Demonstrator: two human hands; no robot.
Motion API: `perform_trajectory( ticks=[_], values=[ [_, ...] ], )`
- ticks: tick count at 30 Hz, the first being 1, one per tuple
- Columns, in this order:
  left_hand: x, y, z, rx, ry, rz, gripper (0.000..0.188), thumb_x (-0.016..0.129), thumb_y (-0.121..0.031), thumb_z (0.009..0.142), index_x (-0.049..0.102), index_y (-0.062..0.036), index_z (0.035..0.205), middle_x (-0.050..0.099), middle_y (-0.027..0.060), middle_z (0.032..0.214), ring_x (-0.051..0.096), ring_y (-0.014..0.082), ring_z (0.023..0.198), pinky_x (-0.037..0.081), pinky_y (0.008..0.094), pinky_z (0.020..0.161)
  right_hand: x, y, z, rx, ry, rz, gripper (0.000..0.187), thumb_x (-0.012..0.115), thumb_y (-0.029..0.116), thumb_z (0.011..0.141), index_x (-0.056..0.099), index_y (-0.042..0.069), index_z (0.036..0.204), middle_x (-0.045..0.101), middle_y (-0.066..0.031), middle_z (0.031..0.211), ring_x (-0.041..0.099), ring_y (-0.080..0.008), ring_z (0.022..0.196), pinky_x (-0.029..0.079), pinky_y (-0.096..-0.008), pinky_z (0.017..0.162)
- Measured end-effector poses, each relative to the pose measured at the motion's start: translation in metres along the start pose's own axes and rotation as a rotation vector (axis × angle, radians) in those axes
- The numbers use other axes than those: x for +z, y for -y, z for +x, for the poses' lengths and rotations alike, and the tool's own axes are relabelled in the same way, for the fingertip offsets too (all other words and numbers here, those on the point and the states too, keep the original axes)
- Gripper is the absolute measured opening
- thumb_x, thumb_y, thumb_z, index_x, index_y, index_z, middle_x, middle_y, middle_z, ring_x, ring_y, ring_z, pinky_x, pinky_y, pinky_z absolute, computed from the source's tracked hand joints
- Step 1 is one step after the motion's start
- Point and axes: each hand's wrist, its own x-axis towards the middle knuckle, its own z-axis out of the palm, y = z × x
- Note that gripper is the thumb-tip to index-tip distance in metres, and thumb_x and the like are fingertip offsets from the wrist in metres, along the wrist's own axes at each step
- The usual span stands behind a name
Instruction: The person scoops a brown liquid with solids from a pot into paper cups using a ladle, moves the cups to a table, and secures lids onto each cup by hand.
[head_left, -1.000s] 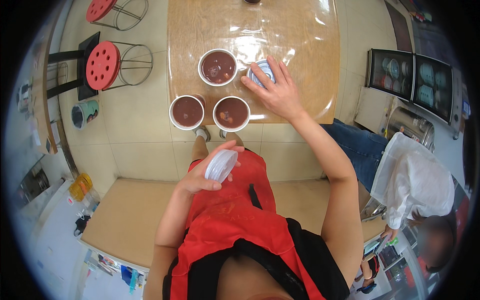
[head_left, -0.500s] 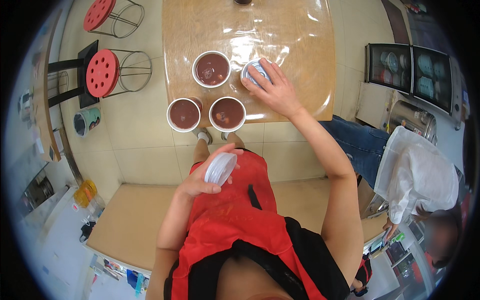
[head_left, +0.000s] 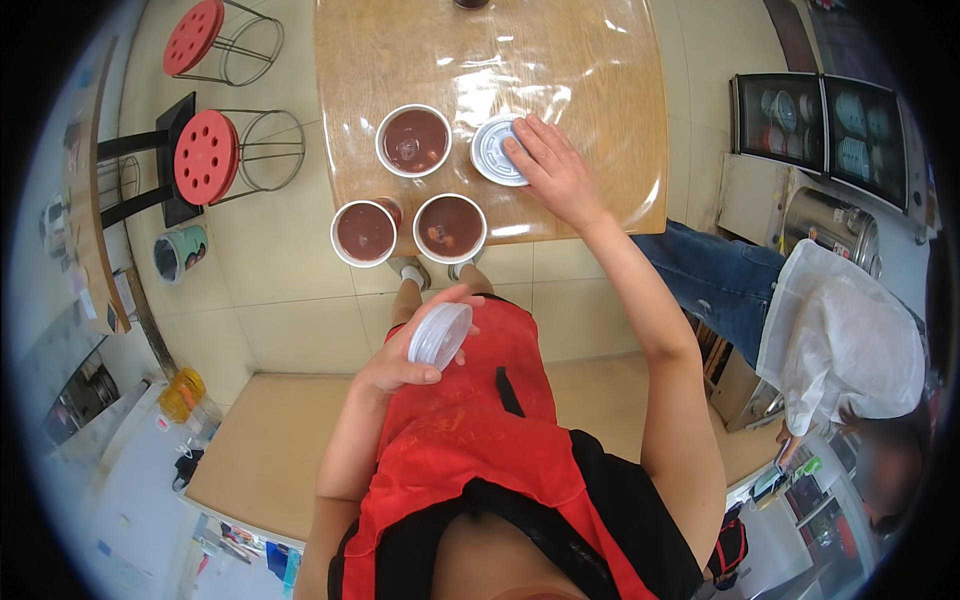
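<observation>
My left hand (head_left: 395, 365) is closed around a short stack of clear plastic lids (head_left: 440, 337), held above my lap, short of the table. My right hand (head_left: 557, 173) rests with outstretched fingers on the right rim of a cup covered by a translucent lid (head_left: 494, 150). Left of it stand three uncovered cups of reddish-brown drink with pale lumps: a far cup (head_left: 413, 141), a near left cup (head_left: 364, 234) and a near right cup (head_left: 450, 230). The underside of my right hand is hidden.
The cups stand near the front edge of a glossy wooden table (head_left: 590, 90). Red stools (head_left: 206, 157) and a bin (head_left: 179, 254) are off to the left. At right, a person in a white top (head_left: 845, 340) is beside a glass-door cabinet (head_left: 822, 140). A tan bench (head_left: 270, 440) lies behind me.
My right hand has slid from the middle of the lid toward its right rim, uncovering most of the lid. My left hand keeps the lid stack in nearly the same place.
</observation>
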Motion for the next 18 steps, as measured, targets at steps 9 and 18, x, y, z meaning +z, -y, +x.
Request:
perform_trajectory(
  ticks=[9, 18],
  values=[
    [0.005, -0.006, 0.006, -0.019, -0.005, 0.007, 0.116, 0.087, -0.036, 0.059, 0.025, -0.0094, 0.152, 0.036, 0.0151, 0.15, 0.05, 0.0245, 0.122, 0.05, 0.035, 0.086, 0.006, 0.0, 0.001, -0.049, -0.109, -0.148, 0.051, 0.065, 0.014, 0.078, 0.059, 0.025, 0.126, 0.056, -0.0077, 0.132, 0.053, -0.0283, 0.125, 0.048, -0.0425, 0.097],
    [0.004, -0.009, 0.002, 0.002, -0.011, 0.042, 0.116, 0.087, -0.038, 0.06, 0.024, -0.0102, 0.153, 0.035, 0.0154, 0.15, 0.05, 0.0246, 0.122, 0.05, 0.0349, 0.085, 0.003, 0.036, 0.006, 0.209, -0.078, -0.261, 0.067, 0.081, 0.031, 0.062, 0.061, 0.037, 0.126, 0.051, 0.0003, 0.138, 0.049, -0.0189, 0.118, 0.038, -0.035, 0.089]
  ],
)
